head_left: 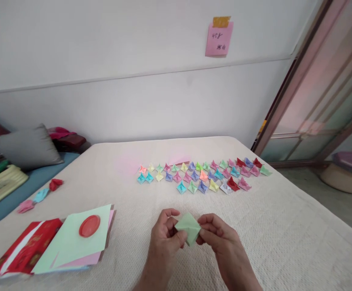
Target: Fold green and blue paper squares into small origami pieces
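Note:
A small folded piece of pale green paper (pixel 188 228), diamond-shaped, is held up between both hands above the near part of the covered table. My left hand (pixel 166 237) pinches its left corner, the thumb lying on the front face. At the right corner, the thumb and fingers of my right hand (pixel 220 236) are closed on the same paper. Beyond the hands, rows of small folded paper boats (pixel 203 175) in many colours stand on the cloth. The back of the folded paper is hidden.
To the left lie a stack of coloured paper sheets (pixel 72 230) with a red round lid (pixel 89 226) on top, and a red packet (pixel 27 246). Folded paper pieces (pixel 41 195) sit near the left edge. A pink note (pixel 219 38) is taped to the wall.

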A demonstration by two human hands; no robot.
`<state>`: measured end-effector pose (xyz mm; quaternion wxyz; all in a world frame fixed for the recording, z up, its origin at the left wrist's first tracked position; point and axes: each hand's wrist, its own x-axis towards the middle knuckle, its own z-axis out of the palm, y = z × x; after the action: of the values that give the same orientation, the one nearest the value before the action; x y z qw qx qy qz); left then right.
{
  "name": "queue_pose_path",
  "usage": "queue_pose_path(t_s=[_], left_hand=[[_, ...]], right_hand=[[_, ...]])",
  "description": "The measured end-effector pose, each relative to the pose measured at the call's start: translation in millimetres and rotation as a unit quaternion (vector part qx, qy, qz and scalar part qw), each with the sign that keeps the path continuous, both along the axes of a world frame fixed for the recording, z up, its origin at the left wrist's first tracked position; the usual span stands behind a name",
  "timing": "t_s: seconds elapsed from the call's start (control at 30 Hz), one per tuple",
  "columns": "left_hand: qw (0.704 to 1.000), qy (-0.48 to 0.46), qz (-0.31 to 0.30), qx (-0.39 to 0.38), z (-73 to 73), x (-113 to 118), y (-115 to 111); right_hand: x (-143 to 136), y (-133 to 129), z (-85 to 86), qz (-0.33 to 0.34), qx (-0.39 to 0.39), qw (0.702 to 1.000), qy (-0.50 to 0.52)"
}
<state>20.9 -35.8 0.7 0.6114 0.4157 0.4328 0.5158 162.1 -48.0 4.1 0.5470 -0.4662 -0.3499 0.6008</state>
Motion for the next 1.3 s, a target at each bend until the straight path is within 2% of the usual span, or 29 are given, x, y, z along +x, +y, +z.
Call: queue_pose_path(t_s=[0.2, 0.37, 0.53, 0.77, 1.03, 1.3], left_hand=[[1.0, 0.003, 0.006, 0.004, 6.2, -3, -1], [0.999, 0.005, -0.013, 0.035, 7.4, -1, -7], [0.999, 0.016, -0.012, 0.037, 4.7, 2, -8], [0.998, 0.043, -0.007, 0.043, 3.6, 2, -5], [0.995, 0.092, -0.021, 0.029, 0.7, 6, -7], [0.995, 0.096, -0.023, 0.013, -3.5, 6, -3]], right_hand=[[1, -3, 3.6, 0.022, -0.016, 1.0, 0.007], [-3, -3, 2.5, 0.06, -0.026, 0.997, -0.034], [-4, -1, -2.1, 0.046, -0.004, 0.999, -0.024], [-2, 0, -4.1, 0.051, -0.059, 0.997, 0.021], [-3, 1, -3.0, 0.026, 0.002, 0.996, -0.08], [-6, 2, -4.2, 0.026, 0.004, 0.995, -0.094]])
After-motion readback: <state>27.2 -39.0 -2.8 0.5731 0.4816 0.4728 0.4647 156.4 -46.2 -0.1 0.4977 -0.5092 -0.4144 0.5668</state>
